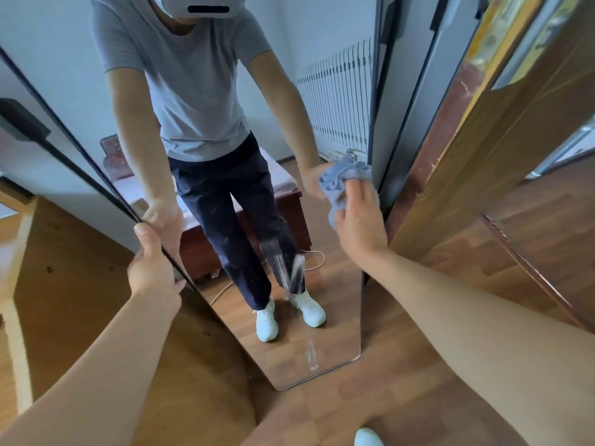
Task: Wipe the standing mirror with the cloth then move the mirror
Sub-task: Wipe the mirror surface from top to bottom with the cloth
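Note:
A tall black-framed standing mirror (335,320) stands on the wooden floor in front of me, its glass showing the reflection of a person in a grey shirt and dark trousers. My left hand (153,265) grips the mirror's left frame edge about mid-height. My right hand (359,220) presses a crumpled light-blue cloth (339,181) against the glass near the right frame edge. Streaks and smears show on the lower glass.
A wooden door (502,130) stands ajar close to the mirror's right side. Wood floor (402,375) surrounds the mirror's base. A white shoe (367,437) shows at the bottom edge. The reflection shows a bed and a radiator behind me.

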Tool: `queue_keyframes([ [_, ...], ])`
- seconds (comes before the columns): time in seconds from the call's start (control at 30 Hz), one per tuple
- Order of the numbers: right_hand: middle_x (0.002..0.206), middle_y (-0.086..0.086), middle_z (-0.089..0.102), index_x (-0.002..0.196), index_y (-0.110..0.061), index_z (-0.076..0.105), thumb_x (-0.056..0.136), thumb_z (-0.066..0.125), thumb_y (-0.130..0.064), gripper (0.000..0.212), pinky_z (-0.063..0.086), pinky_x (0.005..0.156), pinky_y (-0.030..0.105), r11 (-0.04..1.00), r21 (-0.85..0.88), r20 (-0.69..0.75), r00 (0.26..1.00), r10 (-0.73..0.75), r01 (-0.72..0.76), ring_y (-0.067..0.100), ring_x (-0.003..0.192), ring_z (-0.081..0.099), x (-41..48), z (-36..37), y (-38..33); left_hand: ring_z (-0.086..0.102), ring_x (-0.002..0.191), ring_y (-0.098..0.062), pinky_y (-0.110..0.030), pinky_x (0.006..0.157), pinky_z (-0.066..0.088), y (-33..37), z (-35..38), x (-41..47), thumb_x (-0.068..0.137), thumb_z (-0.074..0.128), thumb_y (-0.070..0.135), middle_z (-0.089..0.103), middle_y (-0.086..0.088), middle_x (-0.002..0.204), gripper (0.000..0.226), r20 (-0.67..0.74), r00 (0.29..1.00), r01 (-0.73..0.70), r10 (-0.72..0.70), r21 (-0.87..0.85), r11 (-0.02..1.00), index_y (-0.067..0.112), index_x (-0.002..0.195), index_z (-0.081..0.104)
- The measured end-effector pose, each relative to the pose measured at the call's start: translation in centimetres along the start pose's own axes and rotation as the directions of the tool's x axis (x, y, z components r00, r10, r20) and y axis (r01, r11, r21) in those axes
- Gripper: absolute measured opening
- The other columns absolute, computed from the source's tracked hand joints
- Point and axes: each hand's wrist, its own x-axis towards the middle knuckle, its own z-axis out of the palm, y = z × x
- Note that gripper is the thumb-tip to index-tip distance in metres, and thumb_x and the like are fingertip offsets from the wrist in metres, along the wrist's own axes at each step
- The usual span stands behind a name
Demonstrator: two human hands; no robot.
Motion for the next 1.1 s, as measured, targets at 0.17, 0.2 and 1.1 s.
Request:
queue_keyframes([
  [0.17,0.124,0.016,0.046,0.117,-0.005,0.047,0.082,0.056,0.002,0.037,0.046,0.088,0.040,0.995,0.013,0.000,0.995,0.097,-0.097,0.032,0.113,0.047,0.0,-1.0,2.3,0.048,0.118,-0.020,-0.051,0.101,0.042,-0.3,0.3,0.0,0.085,0.039,0.068,0.050,0.002,0.136,0.062,-0.020,1.000,0.003,-0.003,0.012,1.000,0.030,0.134,0.045],
  [0.2,0.125,0.016,0.045,0.118,-0.005,0.046,0.082,0.055,0.002,0.037,0.047,0.088,0.041,0.990,0.041,-0.006,0.991,0.132,-0.131,0.032,0.114,0.046,-0.2,-0.7,2.0,0.047,0.122,-0.021,-0.051,0.101,0.042,-0.2,0.2,-0.1,0.085,0.039,0.068,0.049,0.003,0.137,0.062,-0.021,1.000,0.013,-0.013,0.012,1.000,0.030,0.134,0.045],
  [1.1,0.097,0.025,0.058,0.105,0.000,0.061,0.081,0.043,-0.017,0.035,0.055,0.056,0.048,0.761,0.130,0.224,0.729,-0.647,0.635,0.044,0.081,0.058,-7.7,9.7,-15.7,0.067,0.076,-0.013,-0.033,0.068,0.053,-2.8,-1.6,0.8,0.082,0.046,0.067,0.072,0.004,0.085,0.042,0.191,0.982,0.006,-0.004,-0.013,1.000,0.031,0.085,0.069],
])
